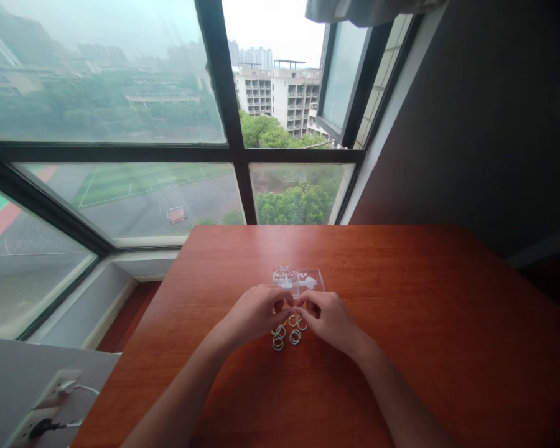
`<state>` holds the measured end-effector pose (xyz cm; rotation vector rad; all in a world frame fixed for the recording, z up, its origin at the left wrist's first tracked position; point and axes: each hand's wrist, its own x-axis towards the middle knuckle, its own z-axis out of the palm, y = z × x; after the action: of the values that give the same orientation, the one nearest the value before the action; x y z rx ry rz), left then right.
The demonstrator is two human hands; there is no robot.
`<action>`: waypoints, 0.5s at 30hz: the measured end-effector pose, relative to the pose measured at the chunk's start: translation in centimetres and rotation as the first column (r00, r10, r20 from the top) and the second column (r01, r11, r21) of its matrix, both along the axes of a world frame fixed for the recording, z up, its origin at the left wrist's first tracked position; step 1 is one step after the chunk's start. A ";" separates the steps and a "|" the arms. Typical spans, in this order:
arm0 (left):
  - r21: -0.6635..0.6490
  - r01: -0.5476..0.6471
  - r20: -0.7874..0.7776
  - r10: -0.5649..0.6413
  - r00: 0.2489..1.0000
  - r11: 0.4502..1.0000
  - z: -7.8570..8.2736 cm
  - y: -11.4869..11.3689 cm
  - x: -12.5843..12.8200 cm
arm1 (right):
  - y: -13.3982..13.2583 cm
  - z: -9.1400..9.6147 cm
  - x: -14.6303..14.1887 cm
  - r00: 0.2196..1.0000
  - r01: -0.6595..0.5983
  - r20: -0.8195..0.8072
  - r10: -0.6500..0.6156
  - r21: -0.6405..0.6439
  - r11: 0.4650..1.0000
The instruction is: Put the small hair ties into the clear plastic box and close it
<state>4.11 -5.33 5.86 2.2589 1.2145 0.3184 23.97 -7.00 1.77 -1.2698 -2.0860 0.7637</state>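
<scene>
My left hand [256, 311] and my right hand [329, 317] meet at the middle of a reddish wooden table [401, 298]. Their fingertips are pinched together around something small that I cannot make out. Several small metal rings [287, 333] lie on the table right under and between the hands. Just beyond the fingertips sits a small clear plastic box [298, 280], lying open, with a few rings in its left half.
A large window with dark frames [233, 149] runs behind the table. A dark wall [485, 124] stands to the right. At the lower left, a grey ledge holds a wall socket with a white plug and cable [58, 392].
</scene>
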 end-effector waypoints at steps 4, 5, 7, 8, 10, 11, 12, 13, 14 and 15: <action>0.017 0.007 0.084 -0.008 0.996 1.000 -0.4 0.2 0.3 | 0.1 -0.1 -0.1 0.999 0.009 -0.044 -0.008 0.022 1.000; 0.025 0.004 0.094 -0.006 0.996 1.000 -0.5 0.2 0.3 | 0.1 -0.2 -0.1 0.999 0.014 -0.046 -0.013 0.024 1.000; 0.046 -0.007 0.099 0.003 0.995 0.999 -0.6 0.3 0.2 | 0.1 -0.2 -0.1 0.999 0.026 -0.046 -0.025 0.031 0.999; 0.061 -0.018 0.096 0.012 0.995 0.998 -0.6 0.4 0.1 | 0.1 -0.3 -0.1 0.999 0.033 -0.044 -0.031 0.033 0.999; 0.100 -0.055 0.083 0.047 0.995 0.993 -0.7 0.6 -0.1 | 0.2 -0.3 0.0 0.999 0.043 -0.031 -0.042 0.036 0.998; 0.125 -0.081 0.075 0.072 0.995 0.989 -0.8 0.6 -0.3 | 0.2 -0.3 0.0 0.999 0.047 -0.022 -0.046 0.036 0.998; 0.151 -0.108 0.065 0.099 0.993 0.983 -0.9 0.7 -0.4 | 0.2 -0.3 0.0 0.999 0.049 -0.012 -0.049 0.036 0.998; 0.176 -0.132 0.055 0.125 0.991 0.975 -1.0 0.9 -0.6 | 0.2 -0.3 0.0 0.999 0.050 -0.002 -0.050 0.035 0.998; 0.198 -0.151 0.043 0.145 0.988 0.969 -1.1 1.0 -0.7 | 0.3 -0.3 0.0 0.999 0.051 0.007 -0.051 0.034 0.998; 0.214 -0.162 0.031 0.159 0.987 0.963 -1.2 1.1 -0.8 | 0.3 -0.3 0.1 0.999 0.051 0.015 -0.052 0.033 0.998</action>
<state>3.27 -4.25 4.68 2.3383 1.4200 0.5507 24.04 -6.72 1.49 -1.3103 -2.0618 0.6963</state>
